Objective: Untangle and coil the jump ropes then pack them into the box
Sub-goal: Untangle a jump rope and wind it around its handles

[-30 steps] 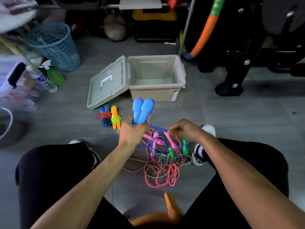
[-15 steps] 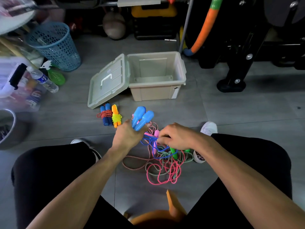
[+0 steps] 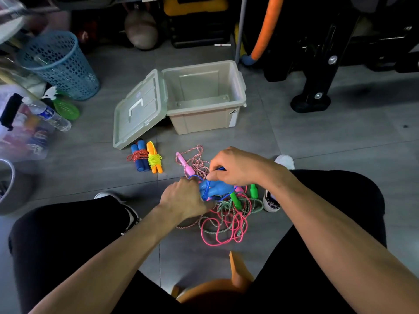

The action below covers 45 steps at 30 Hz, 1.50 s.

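Note:
My left hand grips the two blue handles of a blue jump rope, lying sideways low over the floor. My right hand pinches that rope's blue cord just above the handles. Under both hands lies a tangle of pink and green ropes with green handles and a pink handle. Two coiled ropes lie on the floor to the left: one with dark blue handles, one orange with yellow cord. The beige box stands open beyond, empty, its lid leaning to the left.
A blue mesh basket, a water bottle and a clear bin stand at the left. Black equipment legs and an orange foam tube are at the back right. My shoes flank the tangle; an orange stool is under me.
The blue handles have tipped from upright to lying sideways and come down toward the pile. My right hand has moved up over them with the blue cord. The view has shifted slightly.

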Motion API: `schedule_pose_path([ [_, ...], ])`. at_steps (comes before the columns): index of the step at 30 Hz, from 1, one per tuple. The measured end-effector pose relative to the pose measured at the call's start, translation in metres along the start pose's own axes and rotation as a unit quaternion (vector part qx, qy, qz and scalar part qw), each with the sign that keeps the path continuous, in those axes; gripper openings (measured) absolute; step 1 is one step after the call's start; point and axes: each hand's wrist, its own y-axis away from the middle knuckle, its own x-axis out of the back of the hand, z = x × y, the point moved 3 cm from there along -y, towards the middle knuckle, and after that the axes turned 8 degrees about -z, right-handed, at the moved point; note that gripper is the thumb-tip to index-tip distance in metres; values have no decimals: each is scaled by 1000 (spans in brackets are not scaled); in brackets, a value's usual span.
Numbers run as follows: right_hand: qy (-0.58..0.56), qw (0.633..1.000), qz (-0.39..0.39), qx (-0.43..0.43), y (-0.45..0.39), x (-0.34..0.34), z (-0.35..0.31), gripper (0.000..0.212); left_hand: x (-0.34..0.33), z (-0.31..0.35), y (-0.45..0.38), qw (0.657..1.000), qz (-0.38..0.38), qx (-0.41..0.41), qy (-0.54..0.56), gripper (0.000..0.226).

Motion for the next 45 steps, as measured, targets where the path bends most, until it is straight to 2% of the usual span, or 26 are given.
schedule_pose_path([
  [4,12,1000,-5,18,0,-1,-19,35,-4,8,-1,994,-16,12,-111,36],
  [6,-18,1000,-13,0,-2,11,-14,29,-12,14,1,988,2,-25,-153,30],
  [9,-45,995,-91,-18,-6,22,1,19,-21,19,10,975,36,-115,-185,28],
  [12,-54,993,-98,-27,-15,26,20,13,-26,14,9,968,81,-186,-146,46],
  [16,-90,995,-37,-38,-26,31,41,15,-3,-5,14,936,239,-254,-56,39],
  [18,-130,991,-10,-33,-28,29,50,20,10,-18,13,923,303,-238,2,24],
  [22,-198,979,21,-51,-26,16,70,18,22,-27,12,921,327,-191,97,27],
  [24,-208,976,20,-63,-21,7,76,22,21,-28,12,921,313,-162,169,23],
  [26,-229,972,20,-51,-17,1,76,25,24,-28,15,905,296,-106,286,12],
  [28,-239,970,22,-45,-15,-5,76,29,28,-28,16,877,277,-43,390,24],
  [30,-224,973,11,-50,-17,-12,76,29,32,-28,15,861,245,-6,445,28],
  [33,-165,985,-2,-47,-22,-27,68,33,37,-27,10,853,195,-9,484,31],
  [35,-110,992,-17,-55,-25,-40,59,35,35,-28,5,876,174,5,449,28],
  [37,-57,996,-31,-66,-24,-46,46,38,31,-35,-1,907,165,80,379,24],
  [40,9,997,-56,-48,-18,-47,16,37,22,-45,-7,954,116,187,204,25],
  [42,54,996,-64,-27,-15,-46,-6,24,15,-46,-11,975,88,193,63,27],
  [45,136,987,-83,5,-13,-40,-28,15,1,-34,-15,985,52,135,-92,26],
])
